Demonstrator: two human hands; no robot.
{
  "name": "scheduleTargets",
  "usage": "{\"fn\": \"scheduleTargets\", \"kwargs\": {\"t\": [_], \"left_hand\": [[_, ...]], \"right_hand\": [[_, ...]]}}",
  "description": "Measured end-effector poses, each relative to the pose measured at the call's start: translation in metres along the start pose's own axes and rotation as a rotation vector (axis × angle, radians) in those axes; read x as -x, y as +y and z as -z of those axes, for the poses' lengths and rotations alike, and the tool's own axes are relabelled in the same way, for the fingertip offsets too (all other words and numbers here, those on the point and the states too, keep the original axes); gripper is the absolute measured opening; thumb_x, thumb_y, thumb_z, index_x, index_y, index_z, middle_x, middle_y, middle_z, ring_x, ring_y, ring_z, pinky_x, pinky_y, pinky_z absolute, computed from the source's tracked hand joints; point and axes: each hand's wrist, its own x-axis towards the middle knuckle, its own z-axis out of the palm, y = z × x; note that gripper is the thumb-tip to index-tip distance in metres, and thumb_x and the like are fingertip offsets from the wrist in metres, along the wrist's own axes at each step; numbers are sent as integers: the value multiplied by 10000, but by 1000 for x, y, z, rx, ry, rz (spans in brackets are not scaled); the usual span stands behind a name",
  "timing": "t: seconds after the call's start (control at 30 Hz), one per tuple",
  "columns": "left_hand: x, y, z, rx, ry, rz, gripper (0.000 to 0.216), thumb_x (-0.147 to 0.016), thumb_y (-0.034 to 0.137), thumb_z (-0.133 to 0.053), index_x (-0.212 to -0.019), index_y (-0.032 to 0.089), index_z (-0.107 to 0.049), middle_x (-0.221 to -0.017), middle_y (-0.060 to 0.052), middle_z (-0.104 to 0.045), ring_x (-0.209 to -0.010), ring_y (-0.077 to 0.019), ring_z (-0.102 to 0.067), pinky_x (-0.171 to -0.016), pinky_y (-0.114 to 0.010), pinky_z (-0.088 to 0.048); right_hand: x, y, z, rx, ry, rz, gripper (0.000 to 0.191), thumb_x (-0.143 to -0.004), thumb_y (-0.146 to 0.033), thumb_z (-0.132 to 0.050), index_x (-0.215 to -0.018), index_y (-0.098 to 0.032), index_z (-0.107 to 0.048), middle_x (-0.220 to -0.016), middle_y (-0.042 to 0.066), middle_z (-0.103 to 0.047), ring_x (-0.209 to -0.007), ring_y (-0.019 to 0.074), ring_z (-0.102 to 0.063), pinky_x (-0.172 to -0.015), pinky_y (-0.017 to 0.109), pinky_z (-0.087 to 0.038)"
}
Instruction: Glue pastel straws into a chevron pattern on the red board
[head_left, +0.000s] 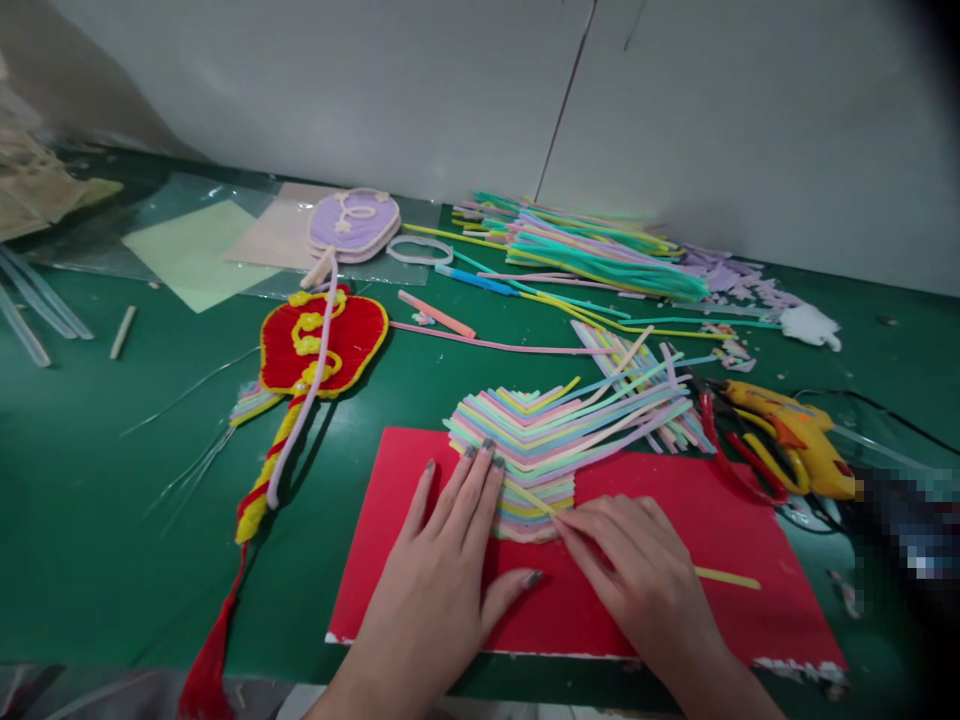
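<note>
A striped panel of pastel pipe cleaners [525, 430], laid in V-shaped rows, rests on a red board [382, 520]. My left hand [442, 565] lies on the panel's left part with fingers stretched out and thumb apart. Between the thumb and fingers of my right hand [637, 570] is a yellow pipe cleaner [729, 577]. One end of it lies across the panel's lower rows, and the other shows to the right of my hand. Loose strip ends [645, 400] stick out past the panel's upper right.
Left stands a red and yellow fan [326, 350] with a tassel [206, 660]; behind it is a purple fan [352, 220]. Bundled pipe cleaners [600, 255] lie at the back. Right are red-handled pliers [739, 465] and a yellow glue gun [802, 430] with a cord.
</note>
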Motion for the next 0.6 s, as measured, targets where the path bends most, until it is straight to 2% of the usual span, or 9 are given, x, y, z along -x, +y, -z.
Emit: {"fn": "scheduleTargets", "kwargs": {"t": [0.17, 0.37, 0.6], "left_hand": [[0, 0, -1, -14, -25, -3, 727, -926, 588, -358, -1447, 83, -319, -1513, -119, -348, -1369, -265, -373, -1095, -476, -330], [-2, -1, -2, -32, -6, -14, 730, -925, 595, -358, -1447, 85, -325, -1513, -106, -348, -1376, -246, -360, -1150, -444, -223], [-1, -1, -3, -34, -10, -14, 719, -926, 600, -352, -1455, 115, -317, -1519, -89, -339, -1388, -240, -341, -1158, -448, -184]], "right_hand": [[-5, 5, 3, 3, -4, 28, 144, -930, -157, -505, -917, -177, -648, -792, 23, -690, -751, 153, -577, -773, 297, -354], [-14, 10, 3, -96, -66, 40, 195, -947, -169, -484, -1010, -185, -668, -809, 24, -671, -750, 138, -572, -739, 293, -357], [-16, 9, -1, -158, -54, 20, 198, -938, -164, -503, -1045, -183, -668, -881, 20, -687, -818, 131, -607, -787, 297, -392]]}}
